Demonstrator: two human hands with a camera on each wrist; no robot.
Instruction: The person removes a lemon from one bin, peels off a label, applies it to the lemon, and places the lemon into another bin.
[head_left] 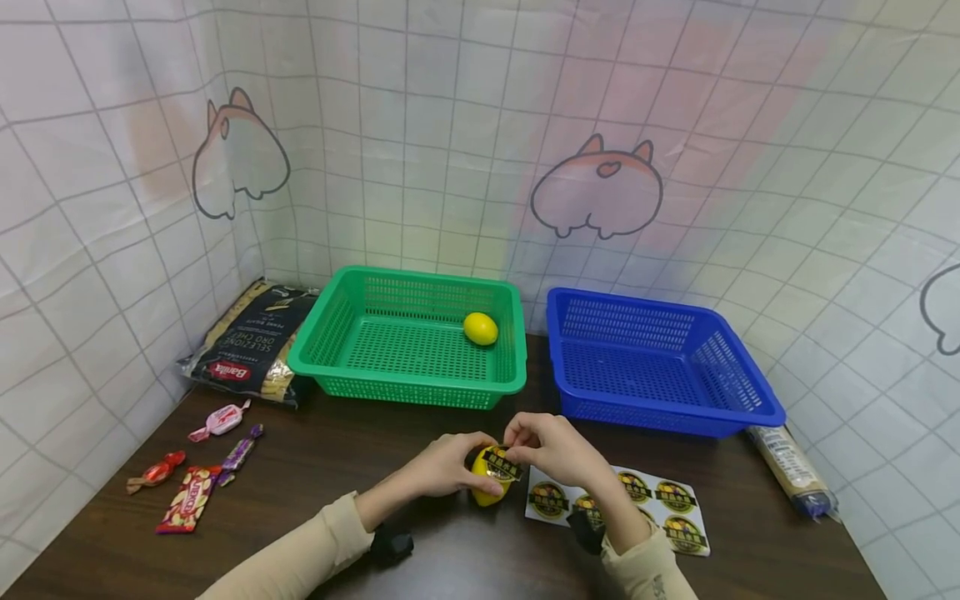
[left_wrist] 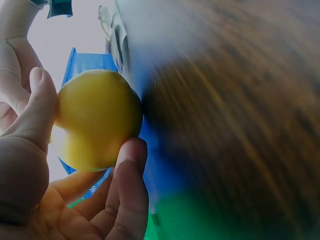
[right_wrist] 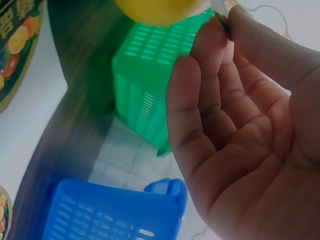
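Observation:
In the head view, my left hand (head_left: 444, 465) grips a yellow lemon (head_left: 487, 498) low over the front middle of the table. Its thumb and fingers curl around the fruit's sides in the left wrist view, where the lemon (left_wrist: 97, 120) shows bare yellow skin. A black and gold sticker (head_left: 501, 463) with printed lettering lies across the lemon's upper side. My right hand (head_left: 558, 446) pinches that sticker's edge between thumb and forefinger. From the right wrist, the pinched edge (right_wrist: 220, 20) appears just beside the lemon. Under the right forearm lies a white sheet (head_left: 547, 473) of round stickers.
A green basket (head_left: 412, 387) at the back holds another lemon (head_left: 480, 329). To its right stands a blue basket (head_left: 637, 412). A pasta bag (head_left: 255, 342) leans at the back left, with several wrapped sweets (head_left: 189, 500) nearer. A clear-wrapped packet (head_left: 791, 471) lies far right.

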